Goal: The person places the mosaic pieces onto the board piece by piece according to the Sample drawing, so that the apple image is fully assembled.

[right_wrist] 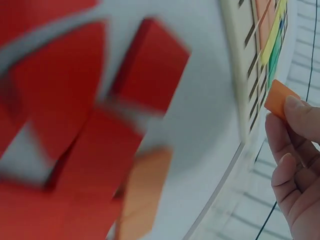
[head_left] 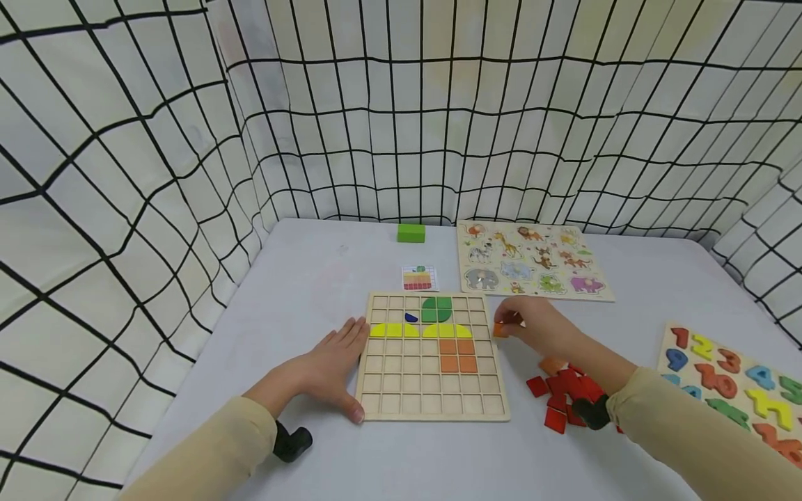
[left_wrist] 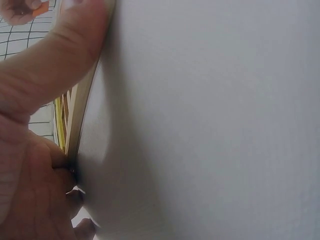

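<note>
A wooden grid board point(head_left: 401, 403) lies on the table with yellow, green and blue pieces in its upper rows and a block of orange squares point(head_left: 457, 355) right of centre. My left hand point(head_left: 335, 365) rests along the board's left edge, fingers straight and thumb at the lower corner. Just off the board's right edge, my right hand point(head_left: 529, 323) pinches an orange square tile point(right_wrist: 280, 99) between thumb and fingers. Below that hand, red tiles point(head_left: 567, 390) lie in a loose pile with an orange tile point(right_wrist: 145, 192) among them.
Behind the board lie a small pattern card point(head_left: 419, 278) and a green block point(head_left: 411, 233). An animal puzzle point(head_left: 532, 261) sits at the back right, a number puzzle point(head_left: 739, 390) at the far right. Black netting point(head_left: 413, 111) over white walls surrounds the table.
</note>
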The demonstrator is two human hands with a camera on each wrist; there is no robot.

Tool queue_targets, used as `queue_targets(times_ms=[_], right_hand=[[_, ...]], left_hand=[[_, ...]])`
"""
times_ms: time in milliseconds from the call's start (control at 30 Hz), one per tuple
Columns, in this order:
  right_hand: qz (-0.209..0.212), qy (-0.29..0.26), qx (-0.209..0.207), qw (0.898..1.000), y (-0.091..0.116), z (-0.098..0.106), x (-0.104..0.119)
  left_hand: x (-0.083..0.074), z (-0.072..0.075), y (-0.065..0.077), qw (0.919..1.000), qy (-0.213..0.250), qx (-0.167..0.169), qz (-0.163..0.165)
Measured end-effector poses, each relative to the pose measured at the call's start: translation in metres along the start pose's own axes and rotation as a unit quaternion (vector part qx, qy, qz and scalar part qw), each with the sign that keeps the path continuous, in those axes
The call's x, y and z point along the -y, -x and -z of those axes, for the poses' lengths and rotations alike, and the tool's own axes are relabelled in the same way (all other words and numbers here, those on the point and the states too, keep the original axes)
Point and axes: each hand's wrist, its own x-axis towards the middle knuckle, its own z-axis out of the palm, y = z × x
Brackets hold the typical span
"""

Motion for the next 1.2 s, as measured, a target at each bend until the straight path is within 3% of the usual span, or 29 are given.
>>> queue_targets(times_ms=[167,567,933,1200], right_hand=[[0.028,-0.028,0.012,0.999,-0.017,-0.015,0.026],[0.022,-0.046,0.044,0.998,-0.040,-0.051,0.070],[0.007,-0.013,0.026,1.000,-0.045,-0.061,0.078],[0.040,0.030,0.012,0.999,-0.040,-0.065,0.077]], left_hand=[[-0.001,0.000,0.000,1.0000,-0.003,-0.002,0.001],[0.000,-0.002,-0.001,1.0000,0.004,-0.005,-0.002],[0.001,-0.002,-0.001,1.0000,-0.005,-0.007,-0.004],[0.002,-0.003,-0.001,0.9999,-0.004,-0.009,-0.004]])
